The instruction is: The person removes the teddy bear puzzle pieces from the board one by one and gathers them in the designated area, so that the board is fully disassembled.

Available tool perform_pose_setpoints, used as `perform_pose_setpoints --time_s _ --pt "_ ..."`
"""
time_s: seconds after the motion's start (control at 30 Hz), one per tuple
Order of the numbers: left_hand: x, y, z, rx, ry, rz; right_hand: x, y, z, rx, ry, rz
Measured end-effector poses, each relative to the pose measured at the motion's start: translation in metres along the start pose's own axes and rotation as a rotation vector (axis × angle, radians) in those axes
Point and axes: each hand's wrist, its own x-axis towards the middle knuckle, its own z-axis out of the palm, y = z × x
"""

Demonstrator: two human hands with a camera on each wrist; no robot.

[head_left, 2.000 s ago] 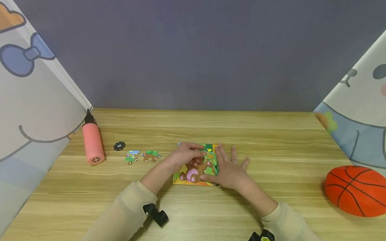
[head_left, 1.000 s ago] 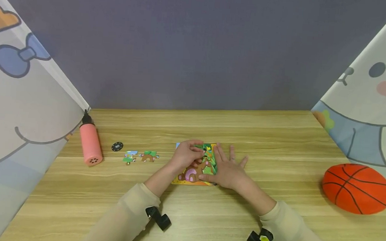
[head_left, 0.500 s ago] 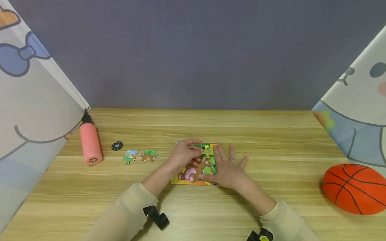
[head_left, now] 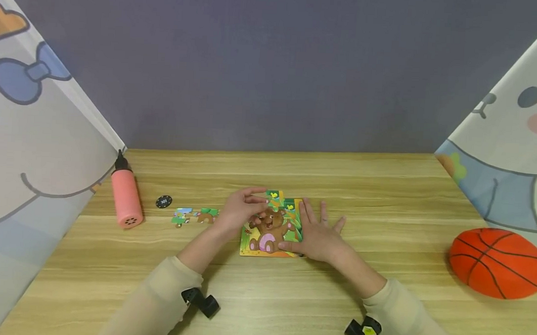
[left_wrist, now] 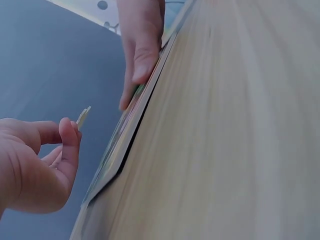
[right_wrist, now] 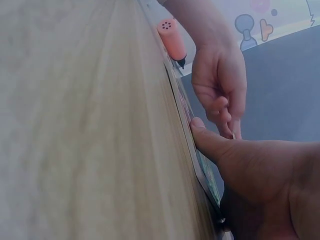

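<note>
Hands first: our left hand (head_left: pixel 239 208) pinches a green puzzle piece (head_left: pixel 273 195) above the bear puzzle board's (head_left: pixel 271 231) far edge, our right hand (head_left: pixel 320 236) lies flat steadying it, and two loose pieces (head_left: pixel 196 216) left of the board remain unplaced.

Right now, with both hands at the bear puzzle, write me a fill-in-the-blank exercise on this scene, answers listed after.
1. The left hand pinches a small puzzle ____ above the puzzle board.
2. The right hand lies flat with its thumb pressing the board's ____ edge.
3. The pink air pump stands at the ____ end of the wooden table.
4. The flattened orange ball on the table is a ____.

Missing words: piece; right; left; basketball
</note>
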Motion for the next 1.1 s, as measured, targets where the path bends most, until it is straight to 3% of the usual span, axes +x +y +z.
perform_pose_setpoints --time_s 0.2,0.6,1.1 --pt "-0.007 0.002 -0.015 -0.029 -0.001 0.008 -0.001 0.001 -0.001 0.028 -0.005 -0.007" --pt "-0.018 -0.007 -0.052 0.013 0.018 -0.01 -0.003 0.002 -0.004 0.002 0.003 -0.047" --pt "-0.033 -0.013 -0.075 0.104 0.039 -0.025 -0.005 0.002 -0.005 -0.01 -0.012 -0.063"
